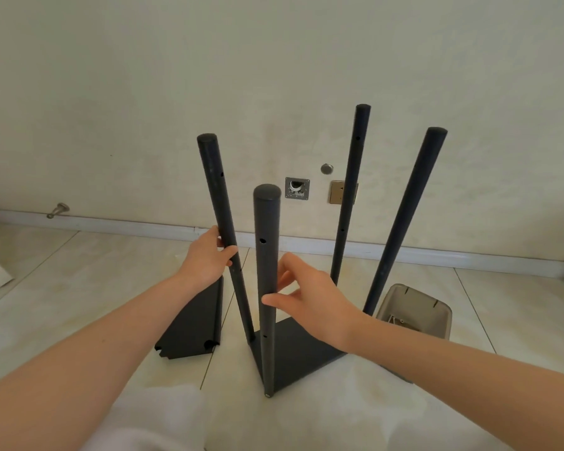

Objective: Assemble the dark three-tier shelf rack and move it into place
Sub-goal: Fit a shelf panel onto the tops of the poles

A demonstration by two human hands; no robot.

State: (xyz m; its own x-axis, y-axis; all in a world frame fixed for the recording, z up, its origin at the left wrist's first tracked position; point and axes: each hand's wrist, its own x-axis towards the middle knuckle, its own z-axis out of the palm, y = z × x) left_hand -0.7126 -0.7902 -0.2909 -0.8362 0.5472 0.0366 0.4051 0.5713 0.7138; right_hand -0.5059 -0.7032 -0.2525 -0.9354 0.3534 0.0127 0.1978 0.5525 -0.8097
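Observation:
A dark shelf board lies on the tiled floor with dark round posts standing up from its corners. My left hand grips the far-left post at mid height. Nearest me stands the front post; my right hand touches it from the right with thumb and fingertips, fingers loosely spread. Two more posts, the back post and the right post, rise behind my right hand. The posts splay outward and have small holes along them. Another dark shelf board lies on the floor to the left.
A grey plastic tray with small hardware sits on the floor at the right. Wall and white baseboard run close behind the rack, with a door stop low left, a socket plate and an open wall box.

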